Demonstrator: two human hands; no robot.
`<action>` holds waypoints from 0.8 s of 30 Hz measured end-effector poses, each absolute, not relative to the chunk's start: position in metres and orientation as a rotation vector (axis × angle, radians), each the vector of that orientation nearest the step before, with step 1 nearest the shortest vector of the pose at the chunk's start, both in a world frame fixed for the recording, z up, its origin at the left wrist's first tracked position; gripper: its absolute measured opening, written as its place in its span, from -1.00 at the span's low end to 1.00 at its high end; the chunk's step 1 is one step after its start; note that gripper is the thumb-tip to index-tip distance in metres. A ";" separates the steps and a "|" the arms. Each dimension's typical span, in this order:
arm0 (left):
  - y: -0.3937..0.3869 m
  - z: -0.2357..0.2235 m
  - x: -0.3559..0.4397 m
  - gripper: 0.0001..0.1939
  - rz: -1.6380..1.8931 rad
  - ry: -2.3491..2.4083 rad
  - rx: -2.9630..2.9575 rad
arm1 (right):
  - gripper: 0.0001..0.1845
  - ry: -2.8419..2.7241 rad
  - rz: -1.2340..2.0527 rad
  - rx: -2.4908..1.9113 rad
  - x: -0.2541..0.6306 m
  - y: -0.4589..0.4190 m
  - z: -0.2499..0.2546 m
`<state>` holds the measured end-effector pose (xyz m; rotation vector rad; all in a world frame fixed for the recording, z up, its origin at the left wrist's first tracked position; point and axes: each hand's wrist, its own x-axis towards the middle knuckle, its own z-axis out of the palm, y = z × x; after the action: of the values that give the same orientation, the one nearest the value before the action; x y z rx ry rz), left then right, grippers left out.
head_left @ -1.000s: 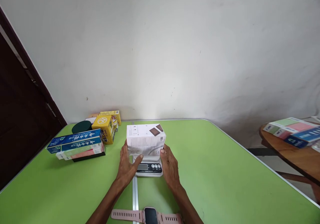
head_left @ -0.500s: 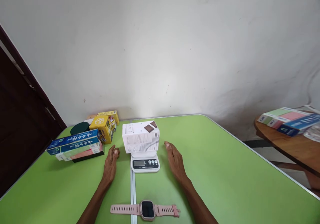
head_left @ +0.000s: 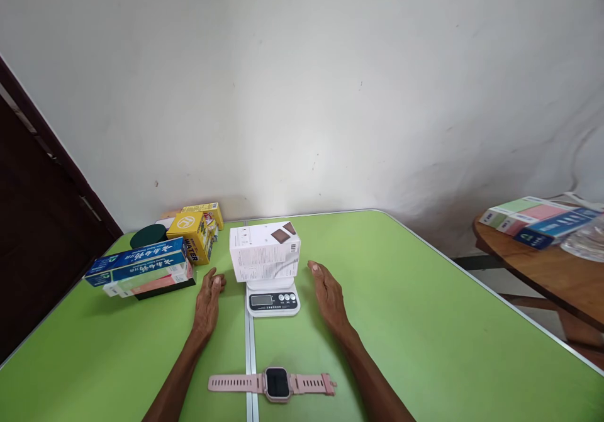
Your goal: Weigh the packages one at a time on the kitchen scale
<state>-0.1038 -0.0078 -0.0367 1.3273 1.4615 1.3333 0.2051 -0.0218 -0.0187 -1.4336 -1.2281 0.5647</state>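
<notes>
A white printed box (head_left: 265, 253) rests on top of a small white digital kitchen scale (head_left: 273, 302), whose display and round buttons face me. To the left of the scale, my left hand (head_left: 208, 299) lies on its edge on the green table, fingers loosely curved and holding nothing. My right hand (head_left: 327, 295) is on the other side, apart from the box, with nothing in it and its thumb uppermost. Nearer to me lies a smartwatch (head_left: 277, 384) with a pink strap stretched out flat across the table.
Toothpaste boxes (head_left: 139, 261) are stacked at the left, beside yellow boxes (head_left: 189, 230) and a dark green round lid (head_left: 148, 236). More long boxes (head_left: 538, 217) lie on a wooden table (head_left: 573, 277) at right. A wall stands behind the green table (head_left: 425, 334).
The view has shifted slightly, so everything sits a little higher in the picture. Both hands, the box and the scale keep their places relative to each other.
</notes>
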 end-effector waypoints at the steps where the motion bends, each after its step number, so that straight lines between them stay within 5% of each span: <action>1: -0.008 -0.037 -0.104 -0.10 1.329 1.464 1.330 | -0.38 -1.228 0.563 -1.438 0.205 -0.022 -0.019; 24: -0.044 0.035 -0.024 0.07 1.187 1.330 1.465 | 0.01 -1.220 0.542 -1.457 0.147 -0.037 0.011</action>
<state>-0.0239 -0.0436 0.0351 1.4645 1.3301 1.1867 0.1474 -0.0373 0.0109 -1.4574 -1.2204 0.5422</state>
